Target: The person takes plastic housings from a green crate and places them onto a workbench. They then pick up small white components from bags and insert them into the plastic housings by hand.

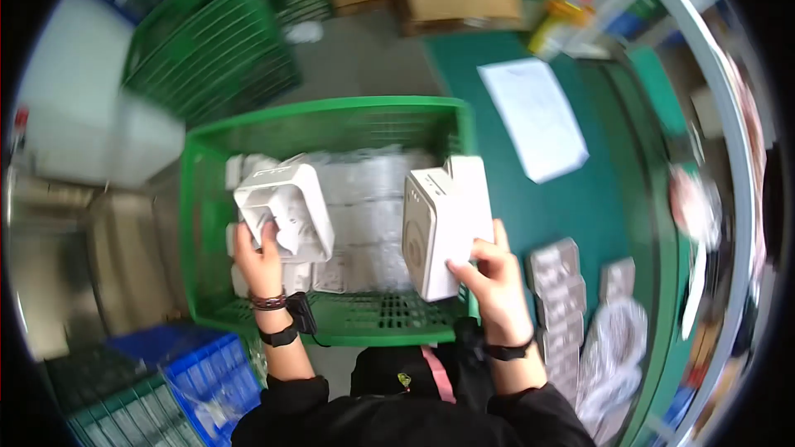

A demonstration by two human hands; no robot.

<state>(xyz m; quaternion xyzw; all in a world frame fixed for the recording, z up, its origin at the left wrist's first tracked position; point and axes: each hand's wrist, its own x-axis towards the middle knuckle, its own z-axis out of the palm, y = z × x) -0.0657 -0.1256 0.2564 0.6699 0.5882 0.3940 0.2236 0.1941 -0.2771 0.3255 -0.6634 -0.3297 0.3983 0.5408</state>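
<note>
With my left hand (261,261) I grip the near edge of a white plastic housing (316,211), whose hollow inside faces up. The thumb reaches over its rim. My right hand (497,285) is closed on the lower right side of two white plastic housings (443,228) pressed together or overlapping; how they join I cannot tell. The left one has a round ring on its face. Both hands are over a green plastic crate (331,105). Inside it lie rows of bagged parts (368,232) and more white housings along the left side.
To the right is a green work surface (513,199) with a white paper sheet (542,120), stacked clear plastic trays (559,298) and plastic-wrapped parts (613,339). A yellow bottle (563,21), a cardboard box (464,4) and another green crate (211,41) stand farther off. A blue crate (211,381) sits lower left.
</note>
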